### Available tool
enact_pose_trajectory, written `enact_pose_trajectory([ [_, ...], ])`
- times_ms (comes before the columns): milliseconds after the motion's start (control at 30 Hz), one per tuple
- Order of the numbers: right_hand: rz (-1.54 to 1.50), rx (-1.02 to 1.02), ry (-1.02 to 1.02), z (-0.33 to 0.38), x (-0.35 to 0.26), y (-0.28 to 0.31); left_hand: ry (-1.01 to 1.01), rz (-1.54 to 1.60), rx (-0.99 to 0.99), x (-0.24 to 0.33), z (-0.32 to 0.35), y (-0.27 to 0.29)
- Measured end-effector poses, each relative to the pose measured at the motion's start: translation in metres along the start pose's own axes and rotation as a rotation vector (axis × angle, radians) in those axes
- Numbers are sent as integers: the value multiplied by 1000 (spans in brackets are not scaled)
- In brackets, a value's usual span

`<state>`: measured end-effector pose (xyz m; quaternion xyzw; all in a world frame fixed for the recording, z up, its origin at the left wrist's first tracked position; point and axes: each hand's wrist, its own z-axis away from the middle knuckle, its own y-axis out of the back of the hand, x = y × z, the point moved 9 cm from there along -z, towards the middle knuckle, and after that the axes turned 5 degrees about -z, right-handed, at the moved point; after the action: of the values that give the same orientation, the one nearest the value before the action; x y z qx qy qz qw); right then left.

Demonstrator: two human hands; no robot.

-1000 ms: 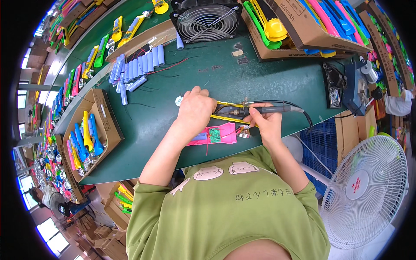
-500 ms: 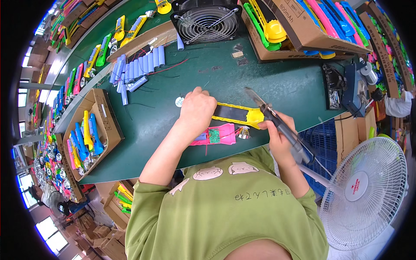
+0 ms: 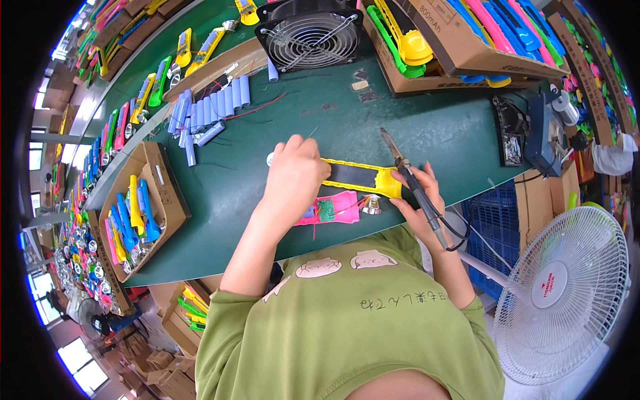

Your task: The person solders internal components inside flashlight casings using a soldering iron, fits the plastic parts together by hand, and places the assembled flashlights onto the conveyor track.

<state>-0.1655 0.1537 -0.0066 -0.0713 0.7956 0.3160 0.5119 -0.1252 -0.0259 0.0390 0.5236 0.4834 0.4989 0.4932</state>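
My left hand (image 3: 293,175) is closed around the left end of a yellow plastic flashlight shell (image 3: 386,181), which has a dark strip inside. In my right hand (image 3: 427,207) rests a soldering iron (image 3: 419,191), its metal tip pointing up and away from me over the bench. Fingers of that hand also touch the wide right end of the shell. Just below lies a pink shell (image 3: 347,206) holding a green circuit board (image 3: 327,211), with a silver reflector (image 3: 371,205) at its right end. A white round piece (image 3: 270,159) shows beside my left hand, partly hidden.
Blue cylindrical batteries (image 3: 210,110) with wires lie at the back left. A box of coloured shells (image 3: 170,193) stands at left, another (image 3: 460,83) at back right. A black fan (image 3: 310,43) sits behind; a blue soldering station (image 3: 545,137) and white fan (image 3: 560,287) stand right.
The soldering iron has swung to a steeper angle in my right hand, whose fingers have spread along the shell's right end. My left hand has shifted slightly, still on the shell.
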Motion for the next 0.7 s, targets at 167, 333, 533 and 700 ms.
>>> enact_pose_trajectory([
  [167,-36,-14,-28,-3,-1,3,-177,253,45,33,37,15],
  [333,-132,-11,25,-12,-8,1,-156,398,320,33,51,2],
  [533,-262,-105,31,-33,-3,-22,-69,417,442,35,41,4],
  [700,-279,-278,-13,-34,-10,-35,138,226,244,17,25,-22],
])
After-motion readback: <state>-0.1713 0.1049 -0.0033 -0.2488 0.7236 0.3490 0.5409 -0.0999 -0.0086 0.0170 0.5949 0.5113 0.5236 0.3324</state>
